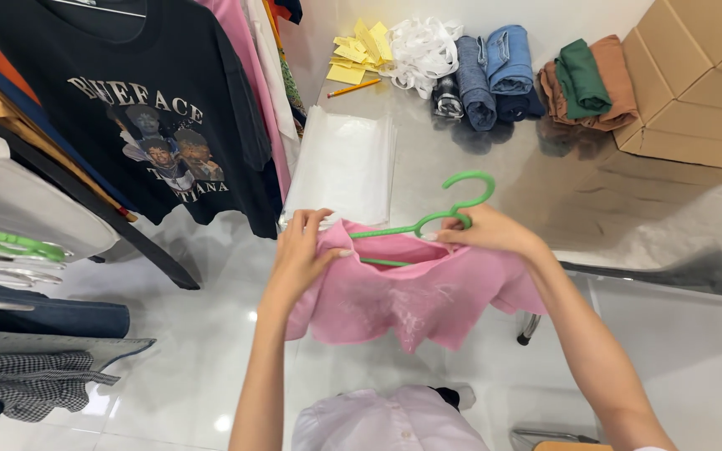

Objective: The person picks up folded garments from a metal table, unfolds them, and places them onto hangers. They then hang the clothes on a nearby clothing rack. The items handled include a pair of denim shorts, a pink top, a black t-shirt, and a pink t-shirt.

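Far left, a clothes rack (85, 205), one dark slanted rail. Hanging from it: one black printed T-shirt (160, 108), with several more garments behind it in orange, blue, pink and white; their number cannot be counted, since only edges show. Lower left: one green hanger (10, 244), partly cut off, one dark denim piece (43, 317) and one checked garment (27, 384), all cropped by the frame.

Centre, near: one left hand (302, 255), fingers pinched shut on the neckline of the pink T-shirt (411, 296). The shirt hangs in mid-air between both hands, above the white floor and just in front of the table edge. One green plastic hanger (436, 213), hook up, is part-way inside the collar; its lower bar and shoulders are mostly hidden by the cloth.

Behind, on the table (461, 167): one stack of clear plastic bags (340, 167), sheet count unreadable; one pile of yellow paper tags (359, 50); one pencil (353, 88); one heap of white straps (424, 50); about four rolled jeans (486, 75).

Right of centre: one right hand (486, 230), closed around the hanger's neck and the collar.

Far right: three folded garments (591, 83), green and brown; stacked cardboard boxes (695, 83), cropped.
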